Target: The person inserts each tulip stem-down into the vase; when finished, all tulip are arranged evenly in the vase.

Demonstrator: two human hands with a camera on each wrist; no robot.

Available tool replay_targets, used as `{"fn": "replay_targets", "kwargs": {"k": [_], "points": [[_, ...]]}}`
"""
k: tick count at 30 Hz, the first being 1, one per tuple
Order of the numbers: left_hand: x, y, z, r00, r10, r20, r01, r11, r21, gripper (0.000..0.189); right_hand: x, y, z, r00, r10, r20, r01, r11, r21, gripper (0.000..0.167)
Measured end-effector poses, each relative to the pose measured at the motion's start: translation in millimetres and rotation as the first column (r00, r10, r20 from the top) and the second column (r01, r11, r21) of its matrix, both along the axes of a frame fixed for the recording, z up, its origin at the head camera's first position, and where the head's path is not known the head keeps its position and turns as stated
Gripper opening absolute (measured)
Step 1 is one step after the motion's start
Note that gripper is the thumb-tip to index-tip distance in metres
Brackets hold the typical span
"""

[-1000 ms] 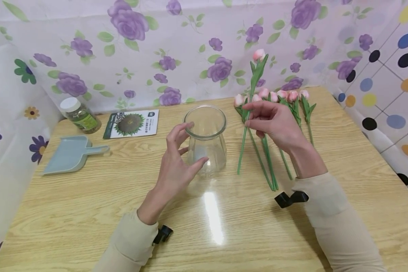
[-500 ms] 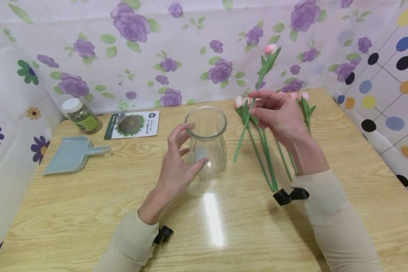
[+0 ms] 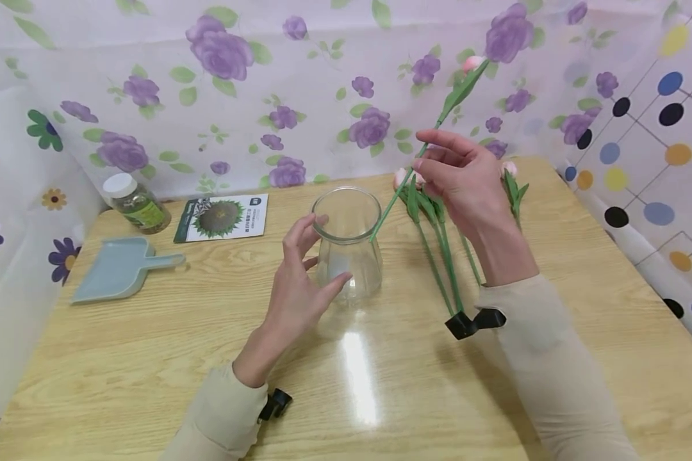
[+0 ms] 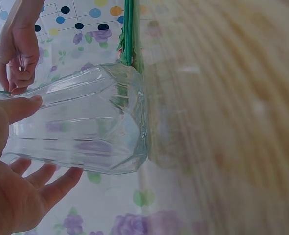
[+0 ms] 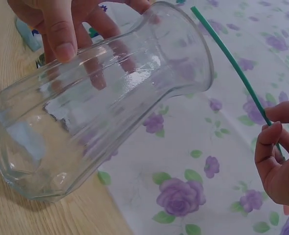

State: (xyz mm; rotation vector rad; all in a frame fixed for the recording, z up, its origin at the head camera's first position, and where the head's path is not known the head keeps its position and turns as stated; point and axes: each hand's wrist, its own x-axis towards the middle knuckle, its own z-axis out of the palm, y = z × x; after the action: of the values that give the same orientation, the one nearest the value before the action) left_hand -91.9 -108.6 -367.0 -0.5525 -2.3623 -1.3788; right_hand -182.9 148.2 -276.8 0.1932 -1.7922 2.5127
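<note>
A clear glass vase [image 3: 350, 269] with a flared rim stands upright on the wooden table. My left hand [image 3: 300, 275] holds it from the left, fingers behind and thumb in front. In the left wrist view, the thumb and fingers of the left hand [image 4: 27, 186] lie along both sides of the vase [image 4: 85, 122]. My right hand [image 3: 461, 179] pinches the green stem of a pink tulip [image 3: 458, 96] between thumb and fingers. The tulip leans, bloom up and right. In the right wrist view, the lower stem [image 5: 232, 61] has its end close by the vase's rim [image 5: 208, 63].
Several pink tulips [image 3: 438, 224] lie on the table [image 3: 150, 358] right of the vase, partly hidden by the right arm. At the left are a light blue dustpan [image 3: 115, 269], a white-capped jar [image 3: 138, 205] and a sunflower seed packet [image 3: 222, 218]. A floral sheet hangs behind.
My right hand has risen and carried the tulip so its stem tilts more and its lower end comes left to the vase rim. The left hand stays on the vase.
</note>
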Motion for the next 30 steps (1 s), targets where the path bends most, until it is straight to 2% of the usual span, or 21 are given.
{"fn": "replay_targets", "kwargs": {"k": [5,11,15,21,25,30], "points": [[3.7,-4.1,-0.2,1.000,0.016,0.009,-0.016,1.000,0.004,0.105,-4.0,-11,-3.2,0.999,-0.005,-0.035,0.005,1.000,-0.007,0.034],[1.0,-3.1,2.8,1.000,0.007,0.000,-0.007,1.000,0.009,0.105,-6.7,-15,-1.8,0.995,-0.051,-0.086,0.047,0.998,-0.047,0.034],[0.7,-1.4,0.6,1.000,-0.002,0.013,0.002,1.000,0.015,0.104,-7.1,-18,-3.2,0.988,-0.070,-0.140,0.068,0.997,-0.023,0.033],[-0.1,-1.0,-1.6,1.000,-0.001,0.007,0.001,1.000,0.012,0.105,-6.3,-30,-8.2,0.966,-0.066,-0.249,0.098,0.988,0.119,0.036],[-2.3,-1.2,-0.6,1.000,-0.003,0.001,0.003,1.000,0.015,0.106,-6.8,-37,-6.9,0.946,-0.067,-0.317,0.148,0.959,0.241,0.034],[-1.8,-1.2,-0.6,1.000,-0.002,0.016,0.002,1.000,0.015,0.105,-5.4,-43,-4.5,0.932,-0.025,-0.361,0.164,0.918,0.361,0.031]]}}
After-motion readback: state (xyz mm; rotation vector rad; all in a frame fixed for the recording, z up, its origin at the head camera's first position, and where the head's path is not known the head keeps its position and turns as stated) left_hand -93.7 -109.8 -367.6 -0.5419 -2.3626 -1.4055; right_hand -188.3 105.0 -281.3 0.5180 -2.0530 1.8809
